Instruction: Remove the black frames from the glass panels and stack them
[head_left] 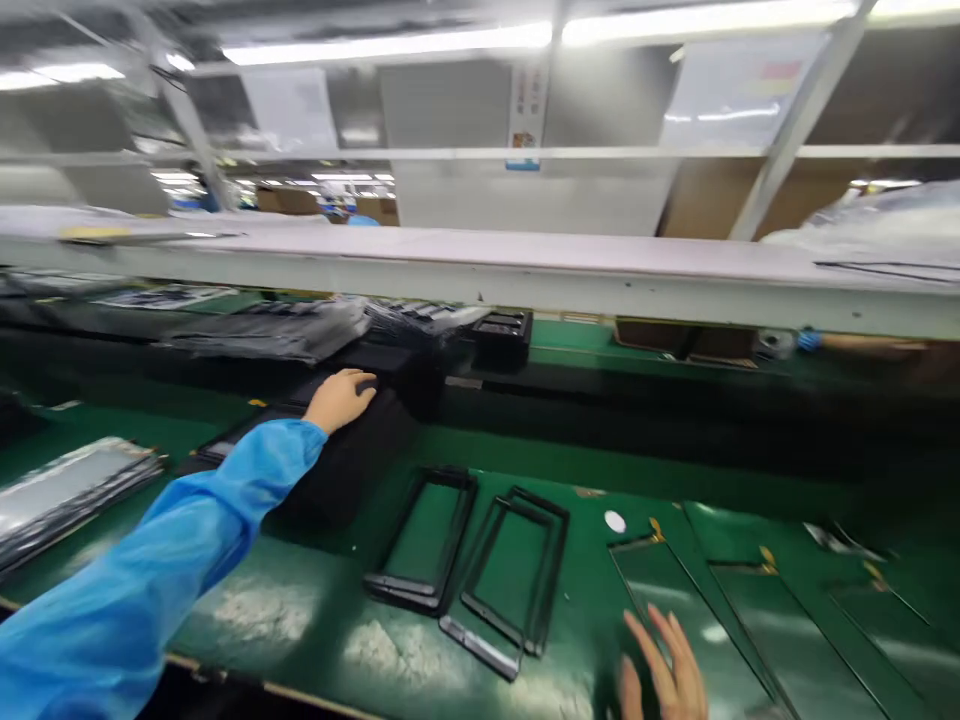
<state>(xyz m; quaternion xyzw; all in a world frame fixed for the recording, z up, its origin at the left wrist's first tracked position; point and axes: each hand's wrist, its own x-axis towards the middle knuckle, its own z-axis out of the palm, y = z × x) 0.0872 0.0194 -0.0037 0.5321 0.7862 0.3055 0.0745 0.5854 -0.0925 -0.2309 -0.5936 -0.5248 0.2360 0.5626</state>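
Observation:
My left hand (341, 402), in a blue sleeve (217, 510), is closed over the top edge of a large black block (352, 455), blurred and dark; the block's kind is unclear. Near the front right, my right hand (667, 665) has its fingers spread and seems to hold nothing. It is just beside a thin, clear, dark-edged panel (686, 590) with an orange tab. Between my hands lie black rectangular frames (469, 485), some overlapping, and a short dark strip (480, 648).
More tabbed panels (795, 610) lie to the right. At left is a stack of shiny flat panels (75, 490). A white shelf edge (480, 285) crosses above the green bench (262, 590). Beyond, plastic-wrapped pieces (285, 330) and another person's forearm (862, 345) show.

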